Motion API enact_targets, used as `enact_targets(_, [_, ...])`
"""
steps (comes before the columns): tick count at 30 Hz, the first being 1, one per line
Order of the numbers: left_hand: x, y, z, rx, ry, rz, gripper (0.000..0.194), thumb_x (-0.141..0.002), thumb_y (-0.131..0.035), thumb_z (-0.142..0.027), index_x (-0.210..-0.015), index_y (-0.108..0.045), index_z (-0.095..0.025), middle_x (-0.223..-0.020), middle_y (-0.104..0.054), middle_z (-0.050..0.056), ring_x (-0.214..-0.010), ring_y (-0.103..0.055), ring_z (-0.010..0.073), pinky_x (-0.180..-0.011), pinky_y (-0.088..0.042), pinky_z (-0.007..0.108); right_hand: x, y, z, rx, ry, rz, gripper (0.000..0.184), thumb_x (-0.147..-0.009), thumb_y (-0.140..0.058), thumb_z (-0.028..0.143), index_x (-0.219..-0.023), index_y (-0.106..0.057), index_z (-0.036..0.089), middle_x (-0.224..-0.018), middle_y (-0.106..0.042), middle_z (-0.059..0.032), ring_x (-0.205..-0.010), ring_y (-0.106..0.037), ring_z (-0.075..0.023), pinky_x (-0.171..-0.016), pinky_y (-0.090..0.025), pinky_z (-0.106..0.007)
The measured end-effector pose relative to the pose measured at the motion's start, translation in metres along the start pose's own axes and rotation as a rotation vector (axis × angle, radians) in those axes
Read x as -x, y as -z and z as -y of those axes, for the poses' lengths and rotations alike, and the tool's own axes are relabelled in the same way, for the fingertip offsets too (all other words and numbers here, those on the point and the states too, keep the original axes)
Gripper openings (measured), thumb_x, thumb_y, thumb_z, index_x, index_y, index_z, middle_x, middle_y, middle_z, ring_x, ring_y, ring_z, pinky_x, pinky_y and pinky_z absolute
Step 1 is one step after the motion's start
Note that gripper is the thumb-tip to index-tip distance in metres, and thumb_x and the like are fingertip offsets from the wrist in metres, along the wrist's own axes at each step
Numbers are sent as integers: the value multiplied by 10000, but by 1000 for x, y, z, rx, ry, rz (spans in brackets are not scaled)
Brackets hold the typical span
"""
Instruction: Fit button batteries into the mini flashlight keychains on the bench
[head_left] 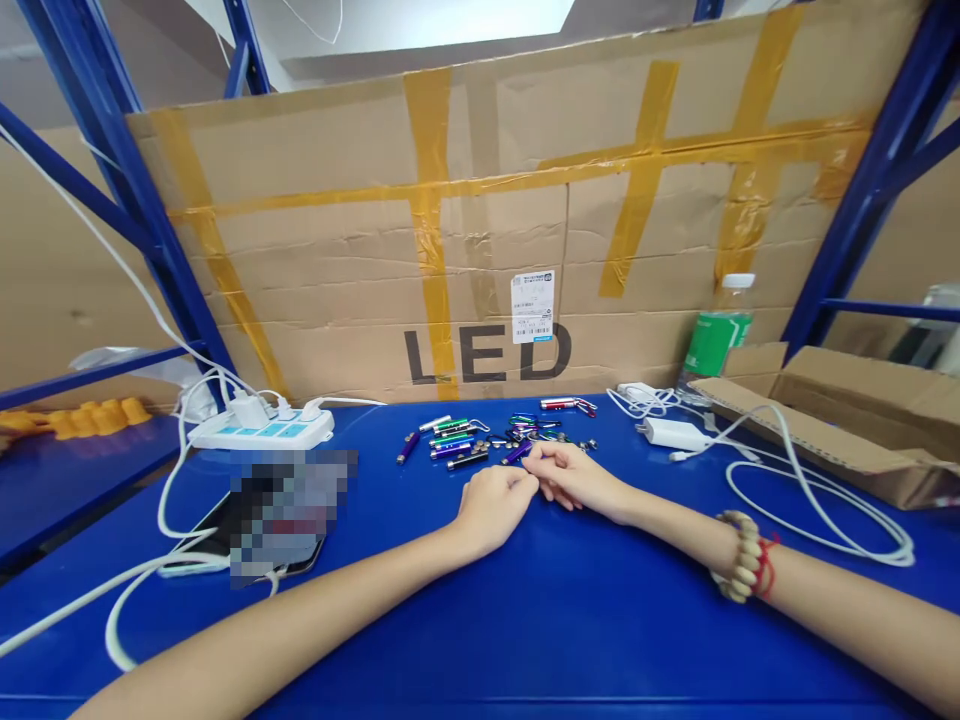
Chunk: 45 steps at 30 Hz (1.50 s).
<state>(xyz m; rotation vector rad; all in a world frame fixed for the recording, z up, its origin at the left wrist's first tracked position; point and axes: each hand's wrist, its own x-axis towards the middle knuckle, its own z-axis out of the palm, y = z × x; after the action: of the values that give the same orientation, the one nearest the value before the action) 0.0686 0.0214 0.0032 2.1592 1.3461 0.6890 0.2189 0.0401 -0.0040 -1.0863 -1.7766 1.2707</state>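
My left hand (pixel 495 508) is closed in a loose fist over the blue table (pixel 570 620), its knuckles toward the camera. Against it, the bent fingers of my right hand (pixel 574 474) come together in a pinch. Whatever lies between the two hands is hidden or too small to make out. Just behind the fingertips is a purple metal tube (pixel 516 454), like a mini flashlight; whether it is touched I cannot tell. Several similar mini flashlights (pixel 452 452) in silver, green, purple and black lie beyond my left hand. Small round button-like pieces and colored clips (pixel 534 424) are scattered behind my right hand.
A white power strip (pixel 262 430) with cables and a phone (pixel 259 545), partly pixelated, lie at left. At right are a white charger (pixel 675 434), looped cable, an open cardboard box (pixel 862 420) and a green-labeled bottle (pixel 718 342). A cardboard wall (pixel 337 290) marked LED stands behind.
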Motion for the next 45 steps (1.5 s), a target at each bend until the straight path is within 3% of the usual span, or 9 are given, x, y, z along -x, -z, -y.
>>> enact_targets(5, [11,5,2,15,-54,-9,238,-780,-364,-256,-628,-532,-185,-610,-528,-25,-614,-473,130,-556,-313,221,-13,-3,-6,120,14,-41,313,-702,-583,445,-738,-527,139,-444,-460,84,-303,-355,-29,-296,-251,-152])
enact_targets(10, [19,6,3,159,-186,-56,116,-824,-375,-255,-831,-480,-203,-739,-566,-20,-652,-498,120,-616,-373,224,-6,-4,-5,160,173,19,292,-737,-568,423,-733,-555,131,-564,-511,44,-425,-436,-40,-405,-369,-166])
enact_targets(15, [11,4,8,311,-117,-98,153,-877,-331,-312,-815,-410,-196,-609,-454,-48,-552,-417,98,-556,-343,211,2,-8,4,65,182,-102,349,-784,-502,479,-813,-544,134,-616,-516,41,-388,-443,-30,-376,-342,-165])
enact_targets(22, [10,4,11,243,-178,-87,161,-900,-315,-307,-881,-424,-191,-755,-516,-7,-727,-494,119,-702,-394,242,8,-15,11,-198,118,-102,353,-728,-575,492,-725,-500,147,-518,-526,55,-359,-390,-28,-351,-310,-158])
enact_targets(26, [12,6,9,179,-210,-118,144,-895,-314,-253,-828,-424,-188,-771,-525,-2,-728,-492,119,-706,-393,238,9,-14,10,-207,145,-120,344,-691,-631,468,-693,-519,143,-542,-553,43,-378,-397,-27,-362,-302,-165])
enact_targets(32, [12,7,4,95,-248,-118,227,-888,-339,-272,-716,-452,-176,-653,-501,-23,-606,-465,107,-627,-356,222,4,-6,8,-167,222,-217,308,-704,-627,446,-698,-576,143,-443,-457,71,-382,-374,-35,-391,-269,-188])
enact_targets(36, [10,6,5,91,-272,-141,231,-888,-339,-270,-718,-462,-173,-631,-483,-24,-608,-463,110,-633,-351,225,4,-5,10,-130,186,-195,308,-667,-662,433,-691,-599,133,-448,-473,62,-388,-371,-37,-407,-259,-203])
enact_targets(41, [12,6,8,131,-276,-143,167,-881,-363,-278,-982,-461,-187,-623,-482,-42,-597,-479,114,-624,-360,226,8,-1,14,-178,86,-135,330,-615,-703,430,-720,-621,129,-459,-460,67,-404,-352,-32,-417,-240,-201])
enact_targets(45, [14,7,6,99,-266,-106,197,-874,-375,-283,-1027,-467,-200,-630,-507,-40,-577,-482,115,-598,-354,227,9,2,15,-227,44,-108,334,-581,-730,415,-717,-631,127,-496,-462,65,-416,-330,-22,-414,-221,-199])
